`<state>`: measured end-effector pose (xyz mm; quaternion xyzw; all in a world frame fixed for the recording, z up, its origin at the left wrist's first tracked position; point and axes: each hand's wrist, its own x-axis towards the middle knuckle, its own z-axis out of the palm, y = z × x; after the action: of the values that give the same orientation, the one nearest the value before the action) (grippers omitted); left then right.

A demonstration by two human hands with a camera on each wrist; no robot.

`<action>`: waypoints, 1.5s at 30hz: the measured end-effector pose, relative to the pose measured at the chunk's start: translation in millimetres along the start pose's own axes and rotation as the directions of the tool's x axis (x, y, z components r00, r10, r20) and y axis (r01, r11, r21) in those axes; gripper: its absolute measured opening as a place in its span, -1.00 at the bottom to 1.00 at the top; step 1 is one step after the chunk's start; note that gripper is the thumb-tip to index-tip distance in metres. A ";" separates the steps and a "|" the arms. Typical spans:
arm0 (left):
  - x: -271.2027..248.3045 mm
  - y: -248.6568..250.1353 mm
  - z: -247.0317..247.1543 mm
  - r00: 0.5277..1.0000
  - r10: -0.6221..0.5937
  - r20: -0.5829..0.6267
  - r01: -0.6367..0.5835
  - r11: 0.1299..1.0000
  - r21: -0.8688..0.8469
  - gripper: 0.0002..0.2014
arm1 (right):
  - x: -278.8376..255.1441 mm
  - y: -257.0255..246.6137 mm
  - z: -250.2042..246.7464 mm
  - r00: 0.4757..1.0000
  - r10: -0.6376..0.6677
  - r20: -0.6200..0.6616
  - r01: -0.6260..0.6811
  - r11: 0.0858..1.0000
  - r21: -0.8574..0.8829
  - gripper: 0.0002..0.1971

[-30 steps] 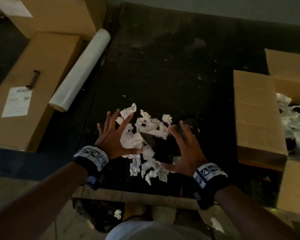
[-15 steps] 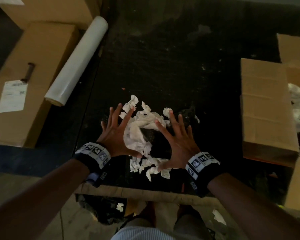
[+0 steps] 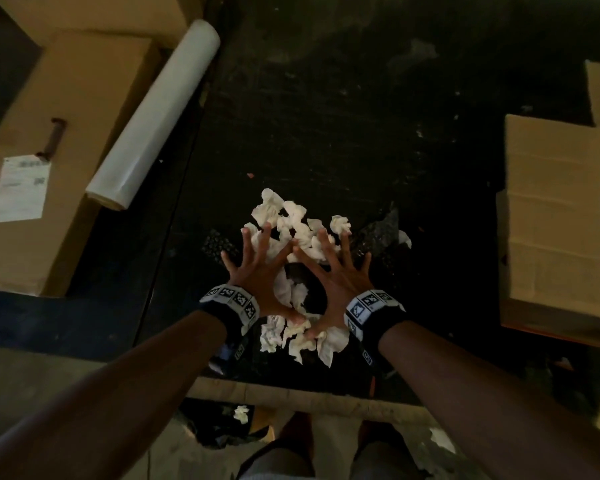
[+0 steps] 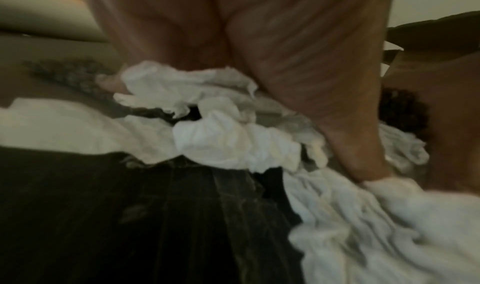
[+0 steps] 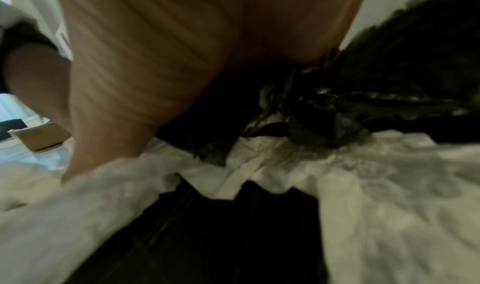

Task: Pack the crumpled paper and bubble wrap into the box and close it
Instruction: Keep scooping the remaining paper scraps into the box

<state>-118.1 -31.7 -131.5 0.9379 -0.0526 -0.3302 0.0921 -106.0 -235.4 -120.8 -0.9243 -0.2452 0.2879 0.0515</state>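
Observation:
A heap of white crumpled paper (image 3: 293, 220) lies on the black table (image 3: 343, 116), mixed with dark bubble wrap (image 3: 374, 237). My left hand (image 3: 257, 265) rests on the heap's left side with fingers spread. My right hand (image 3: 336, 268) presses its right side, fingers also spread, thumbs nearly meeting over loose paper (image 3: 298, 337). In the left wrist view the palm (image 4: 285, 52) lies on white paper (image 4: 233, 140). The right wrist view shows paper (image 5: 363, 185) and bubble wrap (image 5: 324, 107) under the palm. The open cardboard box (image 3: 551, 220) stands at the right edge.
A roll of clear film (image 3: 156, 116) lies at the table's left side beside a long closed carton (image 3: 49, 150) with a label. A paper scrap (image 3: 241, 413) lies on the floor below the table's near edge (image 3: 291, 393).
Both hands have moved inward toward each other, squeezing the paper and bubble wrap into a tighter heap. The view has shifted closer and a little left.

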 end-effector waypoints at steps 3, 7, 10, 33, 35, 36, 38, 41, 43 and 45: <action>-4.0 -2.7 7.4 0.997 0.031 -0.069 -0.032 0.999 -0.008 0.34 | 0.1 4.3 5.6 1.000 -0.014 -0.024 0.015 1.000 0.015 0.53; -10.0 6.7 23.0 0.977 0.025 -0.214 -0.041 0.997 -0.069 0.13 | 2.3 3.3 17.5 0.996 -0.005 -0.092 0.009 0.999 0.039 0.32; -12.1 13.0 32.5 0.954 0.011 -0.299 -0.049 0.992 -0.120 0.04 | 3.5 5.1 21.6 0.992 -0.029 -0.125 0.033 0.999 0.023 0.22; -27.7 20.1 23.8 0.870 -0.015 -0.492 -0.146 0.946 -0.288 -0.17 | -4.1 0.8 -2.1 0.958 -0.051 -0.281 0.078 0.993 0.083 -0.43; -36.1 20.2 14.7 0.853 -0.002 -0.522 -0.176 0.940 -0.291 -0.19 | -14.3 -3.9 -14.0 0.947 -0.054 -0.316 0.090 0.991 0.099 -0.40; -40.7 21.4 6.8 0.849 0.001 -0.528 -0.179 0.941 -0.287 -0.21 | -19.3 -6.3 -21.6 0.938 -0.052 -0.341 0.096 0.989 0.112 -0.38; -49.8 26.0 -11.8 0.832 -0.005 -0.554 -0.182 0.942 -0.282 -0.28 | -27.2 -10.6 -37.3 0.927 -0.035 -0.374 0.092 0.987 0.135 -0.34; -62.1 34.2 -39.5 0.748 0.009 -0.663 -0.254 0.927 -0.275 -0.36 | -38.7 -15.0 -65.4 0.888 -0.027 -0.459 0.108 0.983 0.152 -0.33; -67.3 41.0 -58.6 0.677 0.034 -0.735 -0.310 0.919 -0.244 -0.37 | -46.3 -15.4 -86.2 0.851 -0.022 -0.525 0.114 0.983 0.143 -0.35; -71.4 50.7 -80.9 0.604 0.048 -0.796 -0.339 0.919 -0.203 -0.35 | -54.3 -13.3 -108.7 0.793 -0.022 -0.608 0.116 0.986 0.116 -0.37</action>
<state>-124.6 -58.7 -15.6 0.9459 -0.0538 0.1153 0.2985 -89.7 -245.1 0.0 -0.9518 -0.2274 -0.0072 0.2056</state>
